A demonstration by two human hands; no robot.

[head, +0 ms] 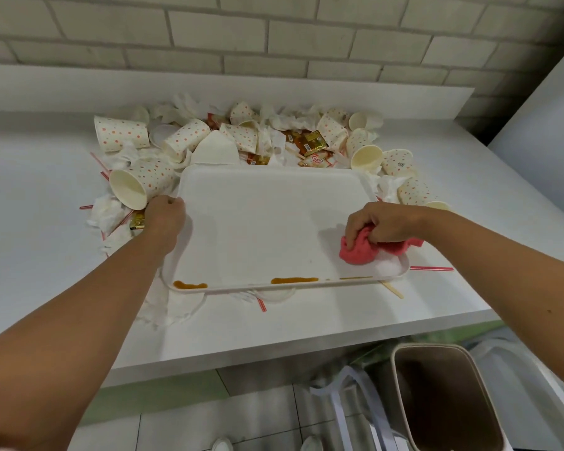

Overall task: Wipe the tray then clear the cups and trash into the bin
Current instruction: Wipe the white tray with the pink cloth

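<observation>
Bright, even overhead light; soft shadows; wide-angle bending at edges.

White counter (46, 222) running left to right, backed by a low white upstand (79, 89) and a wall of pale grey bricks (274, 34). A plain white panel (541, 125) stands at the right. Below the counter edge: pale green front (163, 392), white floor tiles (258, 418), a white tubular frame (342, 395), two white shoe tips (222, 445).

One tray (258, 222), one cloth (355, 252), one bin (437, 402) — about ten cups (121, 136), three brown smears (293, 280) along the tray's six o'clock edge.
</observation>
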